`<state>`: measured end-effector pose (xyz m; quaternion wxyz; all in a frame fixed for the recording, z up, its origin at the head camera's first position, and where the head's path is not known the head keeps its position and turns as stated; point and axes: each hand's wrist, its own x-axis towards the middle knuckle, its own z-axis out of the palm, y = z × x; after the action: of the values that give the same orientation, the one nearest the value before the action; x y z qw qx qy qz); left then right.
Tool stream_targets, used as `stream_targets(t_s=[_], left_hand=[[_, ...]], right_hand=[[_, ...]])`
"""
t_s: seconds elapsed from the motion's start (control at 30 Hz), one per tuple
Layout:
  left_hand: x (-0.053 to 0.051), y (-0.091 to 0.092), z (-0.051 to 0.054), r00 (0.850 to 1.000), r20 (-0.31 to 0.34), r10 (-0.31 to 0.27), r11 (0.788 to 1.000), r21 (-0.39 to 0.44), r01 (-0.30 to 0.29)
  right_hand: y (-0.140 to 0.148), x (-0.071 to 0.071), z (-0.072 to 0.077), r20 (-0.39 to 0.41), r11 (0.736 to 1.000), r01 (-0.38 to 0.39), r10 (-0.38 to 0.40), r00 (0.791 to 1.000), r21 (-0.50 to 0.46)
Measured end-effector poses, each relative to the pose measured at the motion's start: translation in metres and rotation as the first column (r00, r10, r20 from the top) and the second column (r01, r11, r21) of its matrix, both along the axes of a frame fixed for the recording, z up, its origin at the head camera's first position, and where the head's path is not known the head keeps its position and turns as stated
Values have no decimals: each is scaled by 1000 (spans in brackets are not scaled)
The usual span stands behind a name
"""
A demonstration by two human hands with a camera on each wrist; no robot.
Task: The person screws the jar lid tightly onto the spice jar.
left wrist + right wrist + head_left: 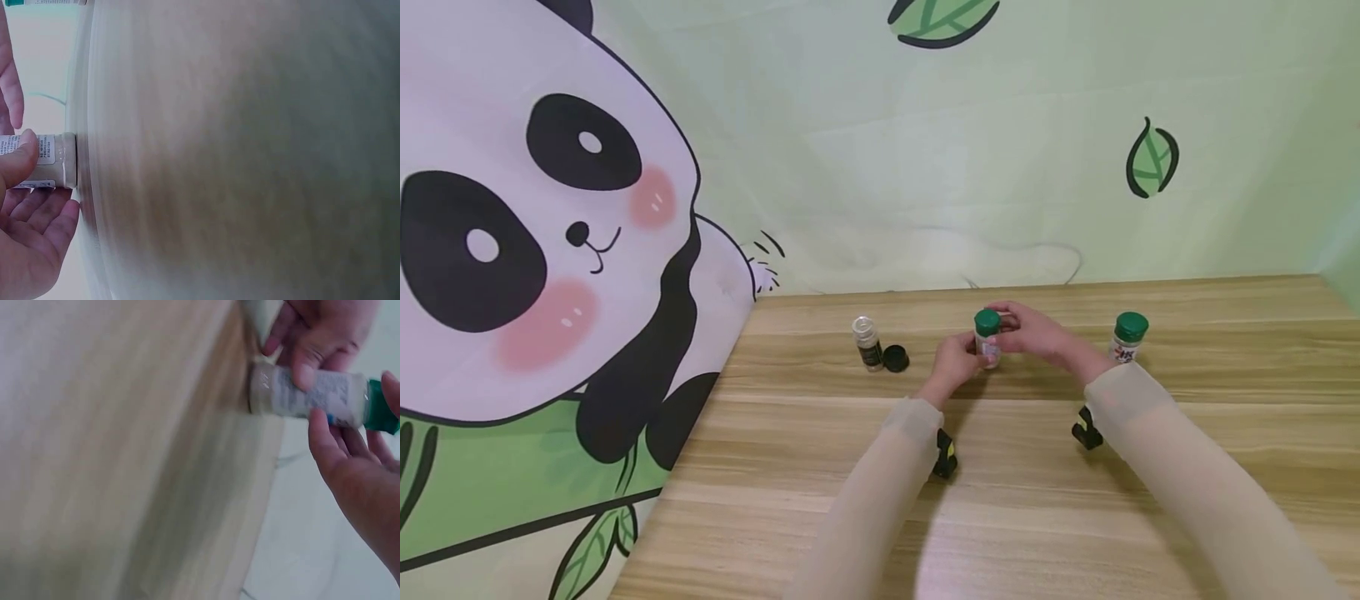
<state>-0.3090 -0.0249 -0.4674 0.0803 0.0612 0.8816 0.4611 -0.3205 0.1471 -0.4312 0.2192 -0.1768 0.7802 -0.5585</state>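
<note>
A clear seasoning bottle with a white label and green cap point(987, 322) stands between the two hands, its base at or just above the wooden table. My left hand point(957, 364) holds its lower body, thumb across the label and fingers behind, as the left wrist view shows. My right hand point(1037, 332) reaches in from the right around the upper part. In the right wrist view its thumb touches the label of the bottle point(337, 394) and a fingertip lies by the cap. Part of the bottle is hidden behind fingers.
Left of the hands, a small uncapped glass bottle point(868, 343) stands beside a black cap point(896, 359). A second green-capped bottle point(1129, 332) stands to the right, partly behind the right sleeve. A panda-printed backdrop point(865, 167) rises behind the wooden table point(1022, 517).
</note>
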Motion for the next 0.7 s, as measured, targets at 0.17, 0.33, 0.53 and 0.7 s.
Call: stream_targets(t_s=[0.17, 0.33, 0.53, 0.7], left_hand=[[-1, 0, 1, 1000, -4, 6, 1000, 8, -6], [0, 0, 0, 1000, -5, 20, 1000, -1, -20], [2, 0, 1, 1000, -11, 10, 1000, 5, -10], [2, 1, 1, 1000, -13, 15, 1000, -5, -15]], right_hand=[[6, -7, 5, 47, 997, -80, 81, 996, -13], [6, -9, 5, 42, 997, -75, 75, 996, -17], [4, -8, 3, 17, 999, -51, 51, 999, 1], [2, -5, 1, 4, 1000, -18, 18, 1000, 7]])
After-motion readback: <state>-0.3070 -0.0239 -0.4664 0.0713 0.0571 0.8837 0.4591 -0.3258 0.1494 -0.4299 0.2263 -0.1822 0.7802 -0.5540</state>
